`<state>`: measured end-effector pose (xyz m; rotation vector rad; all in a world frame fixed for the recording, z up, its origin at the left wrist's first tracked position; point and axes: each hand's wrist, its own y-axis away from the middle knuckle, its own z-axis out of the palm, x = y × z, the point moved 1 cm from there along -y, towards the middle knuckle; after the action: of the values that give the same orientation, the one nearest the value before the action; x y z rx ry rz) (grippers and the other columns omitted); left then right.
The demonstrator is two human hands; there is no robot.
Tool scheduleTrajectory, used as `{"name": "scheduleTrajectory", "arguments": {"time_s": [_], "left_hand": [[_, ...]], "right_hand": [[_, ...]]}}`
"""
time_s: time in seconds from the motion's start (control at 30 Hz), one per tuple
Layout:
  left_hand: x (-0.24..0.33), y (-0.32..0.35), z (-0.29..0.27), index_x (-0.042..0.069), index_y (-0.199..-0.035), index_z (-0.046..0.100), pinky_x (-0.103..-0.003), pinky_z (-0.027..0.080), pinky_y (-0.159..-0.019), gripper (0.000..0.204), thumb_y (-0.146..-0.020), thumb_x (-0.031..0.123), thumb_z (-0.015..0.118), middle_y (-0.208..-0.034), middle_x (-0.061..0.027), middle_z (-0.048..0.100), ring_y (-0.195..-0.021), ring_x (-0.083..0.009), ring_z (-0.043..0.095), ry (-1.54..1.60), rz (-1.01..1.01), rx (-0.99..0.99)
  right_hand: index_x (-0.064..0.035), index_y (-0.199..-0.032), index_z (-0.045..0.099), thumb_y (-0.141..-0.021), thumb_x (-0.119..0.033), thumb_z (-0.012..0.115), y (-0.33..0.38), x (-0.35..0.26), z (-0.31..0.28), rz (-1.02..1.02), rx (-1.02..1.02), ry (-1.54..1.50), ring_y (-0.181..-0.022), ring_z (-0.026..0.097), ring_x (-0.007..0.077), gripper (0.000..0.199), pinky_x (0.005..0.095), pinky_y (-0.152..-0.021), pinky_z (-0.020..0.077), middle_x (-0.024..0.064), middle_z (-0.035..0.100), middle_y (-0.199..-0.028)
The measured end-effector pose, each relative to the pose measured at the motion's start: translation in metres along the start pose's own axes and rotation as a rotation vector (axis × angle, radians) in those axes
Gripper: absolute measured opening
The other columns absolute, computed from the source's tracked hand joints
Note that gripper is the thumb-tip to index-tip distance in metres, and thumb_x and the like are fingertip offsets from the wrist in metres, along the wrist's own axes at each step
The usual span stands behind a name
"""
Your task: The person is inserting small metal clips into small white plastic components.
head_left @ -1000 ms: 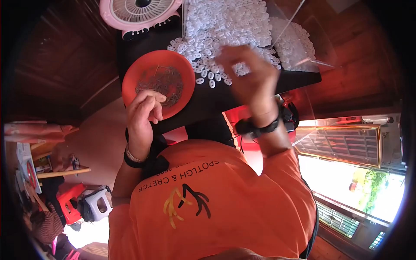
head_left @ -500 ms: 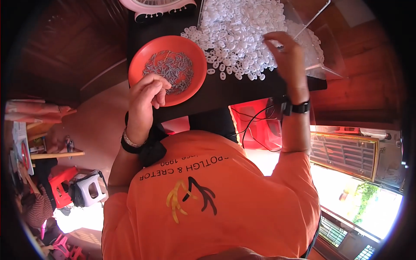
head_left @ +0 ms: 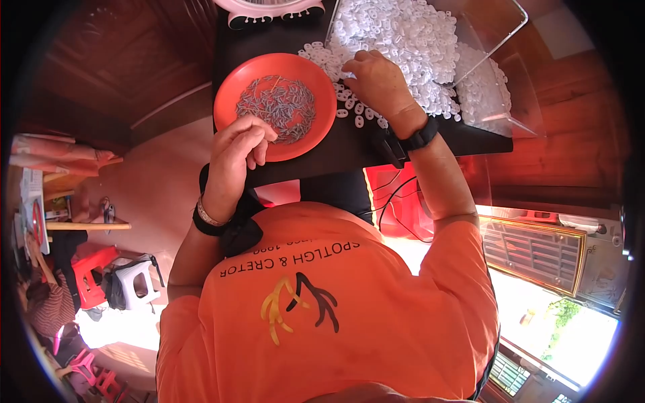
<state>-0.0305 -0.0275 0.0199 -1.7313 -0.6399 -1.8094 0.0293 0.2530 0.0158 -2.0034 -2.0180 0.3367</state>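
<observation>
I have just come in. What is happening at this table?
A person in an orange shirt is at a black table. The left hand, curled, is at the near rim of an orange bowl of small grey pieces. The right hand is over some loose white two-holed pieces. I cannot tell whether either grip holds anything.

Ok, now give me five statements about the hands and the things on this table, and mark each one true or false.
1. The left hand is at the near rim of the orange-red bowl. True.
2. The right hand is inside the orange-red bowl. False: it is over by the white pieces, to the right of the bowl.
3. Small grey pieces lie in the orange-red bowl. True.
4. The tabletop is white. False: it is black.
5. Each wrist has a dark band on it. True.
</observation>
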Motion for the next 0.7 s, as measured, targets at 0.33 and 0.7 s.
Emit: {"name": "scheduleTrajectory", "arguments": {"time_s": [0.33,0.7], "left_hand": [[-0.003,-0.001,0.001,0.002,-0.083,0.061,-0.02,0.03,-0.049,0.026,-0.09,0.021,0.045,-0.06,0.0018,0.049,-0.054,-0.0043,0.043,0.014,-0.028,-0.002],[-0.003,0.001,-0.005,0.003,-0.083,0.061,-0.02,0.03,-0.049,0.025,-0.09,0.021,0.045,-0.06,0.0027,0.048,-0.055,-0.004,0.042,-0.001,-0.04,-0.001]], "right_hand": [[-0.0103,-0.083,0.068,-0.078,-0.015,0.063,0.0,-0.003,-0.009,0.05,-0.057,-0.102,-0.087,0.06,0.0279,0.009,0.0386,-0.073,0.0506,0.007,0.061,-0.083],[-0.0099,-0.079,0.068,-0.074,-0.015,0.06,-0.011,-0.01,-0.003,-0.01,-0.155,-0.068,-0.087,0.061,0.0293,0.011,0.0409,-0.074,0.0512,0.0092,0.062,-0.085]]}}
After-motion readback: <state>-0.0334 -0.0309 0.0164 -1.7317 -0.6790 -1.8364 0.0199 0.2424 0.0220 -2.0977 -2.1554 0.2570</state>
